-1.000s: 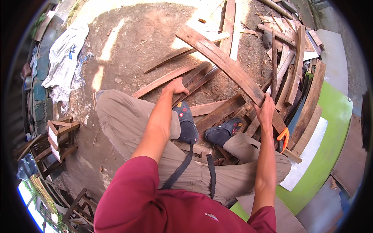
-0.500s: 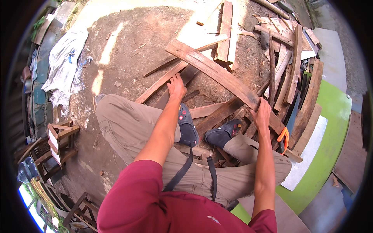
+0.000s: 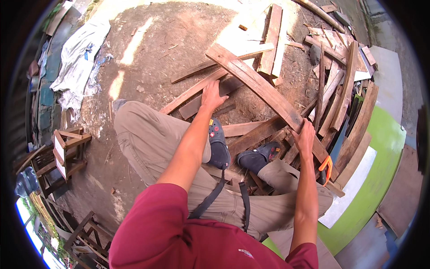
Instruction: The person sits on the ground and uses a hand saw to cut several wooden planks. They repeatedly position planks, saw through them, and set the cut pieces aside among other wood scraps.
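Note:
A long brown wooden plank (image 3: 255,84) slants across the middle, its far end raised over other boards. My right hand (image 3: 304,136) is closed round its near part, fingers over the edge. My left hand (image 3: 213,96) grips a shorter, darker plank (image 3: 193,107) beyond my left foot, thumb apart from the fingers; part of that plank is hidden under the hand. Alongside it lies a lighter narrow board (image 3: 179,101). An orange-handled tool (image 3: 327,168), perhaps a saw, rests by the near end of the long plank; its other end is hidden.
Scrap boards (image 3: 340,94) are heaped on the right, beside a green sheet (image 3: 380,157). Thick beams (image 3: 271,40) lie ahead. White cloth (image 3: 83,58) covers part of the left side, with a small wooden frame (image 3: 71,152) nearer. My clogs (image 3: 216,134) stand among the boards.
The dark plank has turned to a shallower slant, with my left hand shifting on it. My right hand keeps its hold on the long plank. The whole view has shifted slightly.

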A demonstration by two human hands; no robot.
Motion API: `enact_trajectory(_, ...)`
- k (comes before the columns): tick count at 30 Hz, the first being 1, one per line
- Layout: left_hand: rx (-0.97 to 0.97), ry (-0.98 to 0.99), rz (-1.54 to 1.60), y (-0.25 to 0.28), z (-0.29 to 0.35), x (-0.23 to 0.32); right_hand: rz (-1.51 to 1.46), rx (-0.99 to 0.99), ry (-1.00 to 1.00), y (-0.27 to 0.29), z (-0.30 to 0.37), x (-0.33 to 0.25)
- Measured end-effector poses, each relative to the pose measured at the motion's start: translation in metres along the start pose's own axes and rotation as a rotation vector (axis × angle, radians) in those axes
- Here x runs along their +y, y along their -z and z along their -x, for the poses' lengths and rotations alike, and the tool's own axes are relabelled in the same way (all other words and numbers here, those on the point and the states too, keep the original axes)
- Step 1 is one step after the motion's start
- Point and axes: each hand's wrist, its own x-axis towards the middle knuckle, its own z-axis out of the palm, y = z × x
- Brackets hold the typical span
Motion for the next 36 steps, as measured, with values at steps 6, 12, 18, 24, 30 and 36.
enact_trajectory(6,0.054,0.392,-0.024,0.018,-0.011,-0.039,-0.001,0.022,0.048,-0.002,0.003,0.002)
enact_trajectory(12,-0.209,0.297,-0.211,0.015,-0.017,-0.073,0.010,0.053,0.087,0.016,0.008,-0.004)
enact_trajectory(18,-0.007,0.110,-0.244,0.042,-0.011,-0.061,0.007,0.119,0.046,0.025,0.016,0.003)
enact_trajectory(24,0.165,-0.154,-0.339,0.067,-0.001,-0.016,0.009,0.163,0.036,0.022,0.016,-0.001)
enact_trajectory(30,0.017,-0.189,-0.184,0.045,0.009,-0.005,0.012,0.148,0.046,0.019,0.028,-0.002)
enact_trajectory(36,-0.003,-0.374,-0.178,0.036,-0.001,-0.031,0.011,0.080,0.060,0.013,0.038,-0.006)
